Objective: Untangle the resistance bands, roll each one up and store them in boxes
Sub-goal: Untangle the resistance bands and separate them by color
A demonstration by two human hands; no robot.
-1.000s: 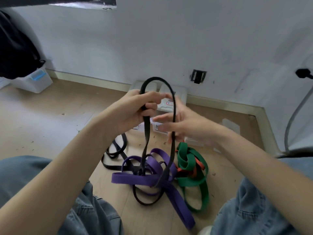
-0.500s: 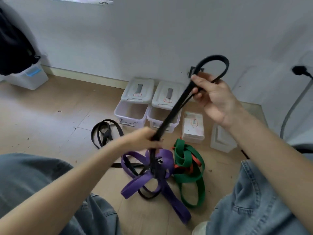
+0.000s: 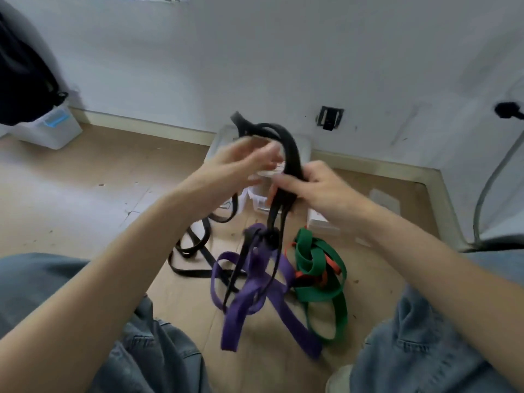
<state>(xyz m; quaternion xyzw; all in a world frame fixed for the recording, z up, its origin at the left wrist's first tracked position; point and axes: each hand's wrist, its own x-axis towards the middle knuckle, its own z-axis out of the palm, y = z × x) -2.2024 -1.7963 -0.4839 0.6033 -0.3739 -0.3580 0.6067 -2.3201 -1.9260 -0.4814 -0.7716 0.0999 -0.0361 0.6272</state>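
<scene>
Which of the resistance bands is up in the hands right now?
The black band, gripped by the right hand with the left hand at its top loop. The purple band dangles knotted on it; the green band lies on the floor.

No text, brand, number or sign can be read. A small white label with red print [image 3: 279, 166] shows between the hands on a translucent white plastic storage box [image 3: 304, 146], but motion blur leaves its marks illegible.
</scene>
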